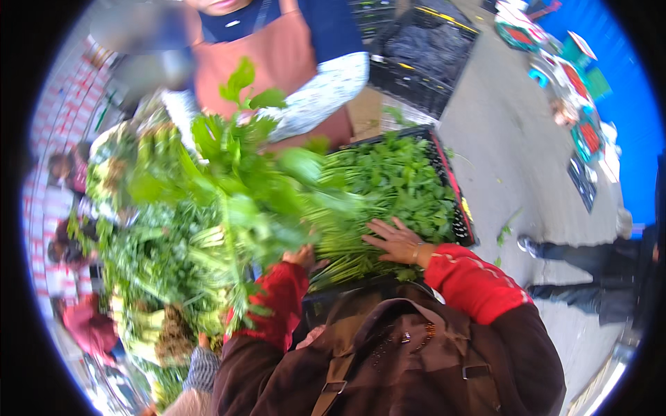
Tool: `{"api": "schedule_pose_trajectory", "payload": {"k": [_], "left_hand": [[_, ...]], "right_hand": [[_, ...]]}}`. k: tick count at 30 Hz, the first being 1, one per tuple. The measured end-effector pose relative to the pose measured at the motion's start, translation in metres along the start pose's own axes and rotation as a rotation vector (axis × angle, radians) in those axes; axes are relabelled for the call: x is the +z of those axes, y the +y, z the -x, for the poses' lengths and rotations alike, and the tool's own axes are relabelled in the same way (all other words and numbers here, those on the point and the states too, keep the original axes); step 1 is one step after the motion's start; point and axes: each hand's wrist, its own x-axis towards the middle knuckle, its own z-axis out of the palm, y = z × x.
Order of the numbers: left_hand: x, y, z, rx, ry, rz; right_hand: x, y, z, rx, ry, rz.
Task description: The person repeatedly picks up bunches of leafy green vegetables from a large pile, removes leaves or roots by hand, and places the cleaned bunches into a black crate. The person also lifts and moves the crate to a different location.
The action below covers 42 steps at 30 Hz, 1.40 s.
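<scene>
A black plastic crate full of leafy green herbs with thin stems stands before me. My right hand lies on the herbs near the crate's near side, palm down and fingers spread. At the stem ends, by the crate's left side, is my left hand, partly hidden by leaves; whether it grips stems cannot be told. Large blurred celery leaves rise above the crate, in front of a person in an apron. It cannot be seen who holds them.
Heaped vegetables, some with roots, lie to the left. Beside them at the lower left is another person's knitted sleeve. Behind the herbs stands a black crate with dark lining. A person in dark trousers is at the right, near goods on blue sheeting.
</scene>
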Motion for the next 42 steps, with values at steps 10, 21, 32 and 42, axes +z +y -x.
{"api": "schedule_pose_trajectory", "payload": {"k": [10, 21, 32, 42], "left_hand": [[-0.003, -0.017, 0.037, -0.054, 0.360, 0.146], [-0.089, 0.057, 0.076, -0.447, 1.018, 0.657], [-0.063, 0.064, 0.090, -0.468, 1.105, 0.733], [-0.024, 0.096, 0.120, -0.454, 0.880, 0.857]], "right_hand": [[-0.064, 0.077, 0.128, 0.529, 0.697, -0.427], [-0.236, 0.116, 0.185, 0.690, 1.354, -0.550], [-0.185, -0.003, -0.021, -0.013, 0.611, -0.577], [-0.046, 0.006, -0.215, 0.066, 0.021, -0.078]]}}
